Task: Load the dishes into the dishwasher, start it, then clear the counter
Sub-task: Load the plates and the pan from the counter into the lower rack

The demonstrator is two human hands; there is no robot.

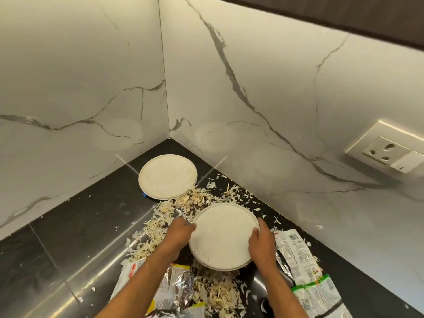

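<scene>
I grip the near round white plate [223, 235] by its rims, left hand [181, 228] and right hand [261, 239] curled around opposite edges. A second round white plate [167, 176] sits far in the corner. Pale vegetable peelings [160, 226] and torn foil wrappers [300, 255] litter the black stone counter [75, 214]; I judge most work remains.

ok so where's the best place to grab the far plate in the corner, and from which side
Take the far plate by its raised rim, coming from the near, open side: walls close in behind it. It lies flat on the counter, so a thumb over the rim with fingers slid under the edge is probably best. The near-right edge touches the onion peels, so the near-left rim looks cleaner.
</scene>
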